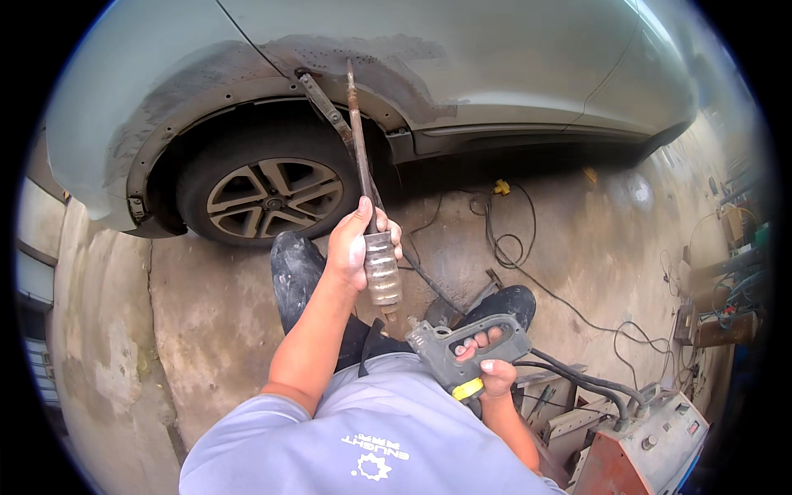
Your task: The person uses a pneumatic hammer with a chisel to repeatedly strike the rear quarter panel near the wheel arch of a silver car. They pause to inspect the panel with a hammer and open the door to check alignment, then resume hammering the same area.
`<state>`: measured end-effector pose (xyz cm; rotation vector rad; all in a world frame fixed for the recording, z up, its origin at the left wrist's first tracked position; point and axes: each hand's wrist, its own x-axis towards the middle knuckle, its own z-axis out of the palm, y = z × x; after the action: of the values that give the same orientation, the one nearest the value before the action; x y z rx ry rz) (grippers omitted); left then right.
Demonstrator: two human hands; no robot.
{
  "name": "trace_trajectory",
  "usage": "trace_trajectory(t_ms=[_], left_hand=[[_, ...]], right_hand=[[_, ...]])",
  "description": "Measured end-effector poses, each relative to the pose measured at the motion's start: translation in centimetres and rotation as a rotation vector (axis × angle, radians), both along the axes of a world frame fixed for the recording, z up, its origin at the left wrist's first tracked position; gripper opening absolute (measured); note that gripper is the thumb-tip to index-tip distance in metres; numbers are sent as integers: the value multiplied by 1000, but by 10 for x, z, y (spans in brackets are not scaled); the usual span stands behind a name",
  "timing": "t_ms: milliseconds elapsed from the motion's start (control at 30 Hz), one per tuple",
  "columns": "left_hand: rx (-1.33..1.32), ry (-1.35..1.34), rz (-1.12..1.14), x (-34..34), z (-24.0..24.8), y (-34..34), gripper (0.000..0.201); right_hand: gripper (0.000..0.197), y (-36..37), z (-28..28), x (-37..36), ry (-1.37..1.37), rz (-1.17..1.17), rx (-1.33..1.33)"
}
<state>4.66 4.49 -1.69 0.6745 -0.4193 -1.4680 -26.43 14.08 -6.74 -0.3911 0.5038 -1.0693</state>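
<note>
Both hands are occupied at the centre of the frame: a person's left hand [356, 241] closes around a long metal rod tool [360, 136] at the top of its ribbed grip [383, 272], most of the palm hidden from view, while the right hand [488, 355], lower right of centre, holds a grey handheld gun [439, 353] with a yellow band [468, 389], fingers showing through its handle opening. Whether a finger presses a trigger cannot be made out. Narrow and pointed, the rod's tip lies across the sanded grey patch [412, 70] on a pale car [528, 54] in the upper part of the frame; contact cannot be confirmed from this angle. A flat metal bar [324, 103] slants down from the wheel arch, its lower end lost behind the rod. At upper left a wheel [275, 202] sits partly in shadow, its top covered by the bodywork. Black cables [577, 379] lead from the gun toward a scuffed control box [660, 445], cut short by the dark fisheye rim at lower right, where surrounding clutter blurs
</note>
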Motion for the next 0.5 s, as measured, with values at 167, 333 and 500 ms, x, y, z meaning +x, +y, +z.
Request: trace_trajectory(t_ms=[167, 333, 500], left_hand=[[-11, 38, 3, 1, -5, -2, 49], [-14, 24, -27, 0, -3, 0, 45], [2, -18, -26, -4, -3, -2, 45]], right_hand=[[44, -2, 15, 4, 57, 6, 72], [64, 1, -12, -7, -76, 25, 25], [47, -2, 0, -1, 10, 22, 16]])
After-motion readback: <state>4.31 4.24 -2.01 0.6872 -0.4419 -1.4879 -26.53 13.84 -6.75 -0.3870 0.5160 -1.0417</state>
